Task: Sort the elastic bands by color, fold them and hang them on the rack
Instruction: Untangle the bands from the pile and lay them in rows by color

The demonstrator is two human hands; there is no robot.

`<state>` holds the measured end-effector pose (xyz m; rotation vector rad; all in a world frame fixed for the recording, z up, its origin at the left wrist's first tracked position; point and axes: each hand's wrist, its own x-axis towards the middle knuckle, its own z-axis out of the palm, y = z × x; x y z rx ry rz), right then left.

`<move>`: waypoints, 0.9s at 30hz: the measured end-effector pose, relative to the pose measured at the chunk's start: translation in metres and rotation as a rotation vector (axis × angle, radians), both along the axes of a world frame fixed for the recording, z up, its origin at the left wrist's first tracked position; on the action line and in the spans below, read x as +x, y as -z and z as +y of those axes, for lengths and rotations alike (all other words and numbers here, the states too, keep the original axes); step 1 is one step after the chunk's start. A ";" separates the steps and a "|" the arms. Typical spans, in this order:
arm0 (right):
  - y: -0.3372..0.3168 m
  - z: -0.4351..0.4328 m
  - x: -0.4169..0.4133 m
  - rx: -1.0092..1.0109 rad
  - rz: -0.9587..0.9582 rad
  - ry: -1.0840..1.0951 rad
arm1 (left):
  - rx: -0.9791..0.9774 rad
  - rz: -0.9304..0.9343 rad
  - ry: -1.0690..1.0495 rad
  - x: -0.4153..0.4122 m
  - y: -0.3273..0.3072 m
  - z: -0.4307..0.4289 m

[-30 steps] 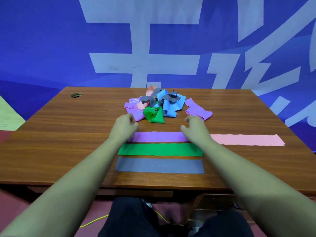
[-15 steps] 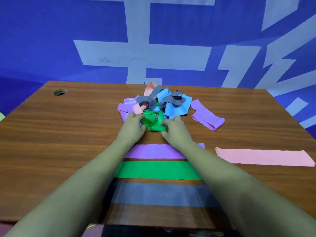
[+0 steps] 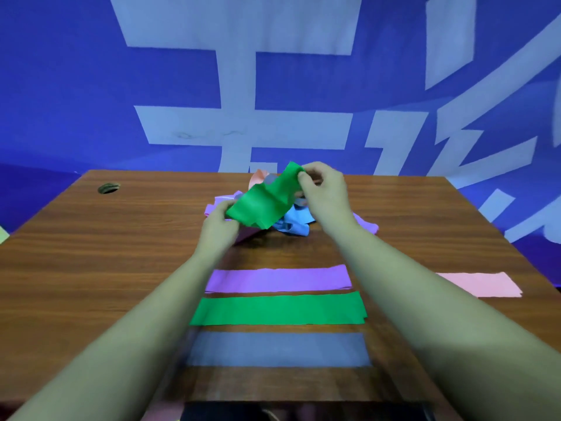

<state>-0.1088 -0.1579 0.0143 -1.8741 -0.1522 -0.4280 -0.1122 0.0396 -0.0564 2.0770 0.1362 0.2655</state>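
Above the far middle of a brown wooden table [image 3: 91, 268], two bare hands hold one crumpled green band [image 3: 264, 202] up off the surface. Half a second ago that band lay at the near edge of the tangled pile [image 3: 291, 223] with both hands pressed down on it; now it is lifted and partly stretched between them. The left hand [image 3: 218, 227], at 7 o'clock from the band, pinches its lower end with fingers closed on it. The right hand [image 3: 324, 192], at 2 o'clock, pinches the upper end between thumb and fingertips.

Behind the raised band, the pile shows blue, purple, pink and grey pieces; how many cannot be told. Toward 6 o'clock, three flat bands lie in parallel rows, apart from each other: one purple flat band [image 3: 279, 279] farthest, one green flat band [image 3: 277, 309] in the middle, one grey flat band [image 3: 277, 349] nearest. One pink flat band [image 3: 482, 284] lies at 3 o'clock, partly behind the right forearm. One round hole [image 3: 108, 188] sits at 10 o'clock.
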 end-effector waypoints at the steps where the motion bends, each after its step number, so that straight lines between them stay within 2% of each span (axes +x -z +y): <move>1: -0.014 0.001 -0.004 0.016 -0.010 -0.003 | -0.044 0.003 0.000 -0.002 -0.004 -0.002; 3: -0.038 0.001 -0.013 0.006 -0.033 -0.003 | -0.102 0.006 0.015 -0.013 -0.017 -0.007; 7: -0.077 0.001 -0.030 0.062 -0.060 -0.014 | -0.044 -0.044 0.063 -0.031 -0.041 -0.011; 10: -0.096 -0.002 -0.045 0.096 -0.051 -0.071 | -0.199 -0.165 0.148 -0.045 -0.071 -0.017; 12: -0.105 -0.004 -0.052 0.131 0.002 -0.120 | -0.312 -0.200 0.277 -0.056 -0.091 -0.023; 16: -0.115 -0.009 -0.064 0.223 0.078 -0.249 | -0.506 -0.174 0.520 -0.073 -0.126 -0.041; 18: -0.120 -0.011 -0.069 0.262 0.091 -0.276 | -0.502 -0.177 0.593 -0.079 -0.136 -0.049; 20: -0.123 -0.014 -0.072 0.279 0.100 -0.279 | -0.442 -0.206 0.613 -0.083 -0.141 -0.051; 23: -0.126 -0.019 -0.075 0.273 0.093 -0.264 | -0.472 -0.222 0.599 -0.088 -0.141 -0.048; 27: -0.117 -0.026 -0.073 0.240 0.165 -0.144 | -0.456 -0.255 0.503 -0.092 -0.140 -0.040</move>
